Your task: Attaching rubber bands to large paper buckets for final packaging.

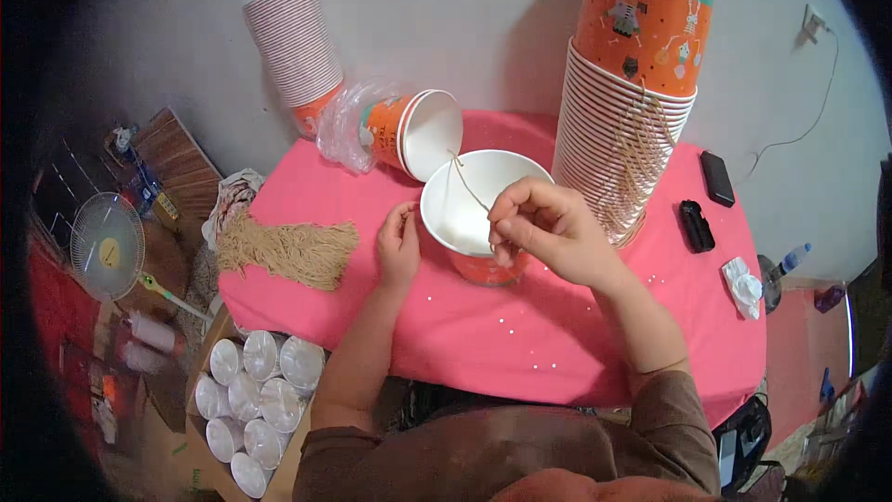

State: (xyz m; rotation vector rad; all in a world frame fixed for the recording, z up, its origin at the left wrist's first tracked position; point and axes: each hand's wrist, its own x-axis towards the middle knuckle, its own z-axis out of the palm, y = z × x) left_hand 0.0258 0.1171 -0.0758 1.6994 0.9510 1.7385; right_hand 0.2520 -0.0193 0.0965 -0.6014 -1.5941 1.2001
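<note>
A white-lined paper bucket (485,162) with an orange outside stands upright on the pink-covered table in front of me. My right hand (539,228) is over its right side, thumb and fingers pinching a thin tan cord (472,190). The cord runs up from the fingers across the bucket's mouth to its far left rim. Beside the bucket's left wall is my left hand (400,240), its fingers loosely bent with nothing seen in them. Whether its fingertips touch the wall I cannot tell. A bundle of tan cords (290,251) lies to the left.
A tall stack of buckets (621,130) with cords hanging from it stands at right. Behind are a tipped bucket (433,135) and a cup stack (293,42). A black case (697,226), a dark phone-like object (716,178) and crumpled tissue (742,286) lie right. A carton (206,446) holds wrapped cups lower left.
</note>
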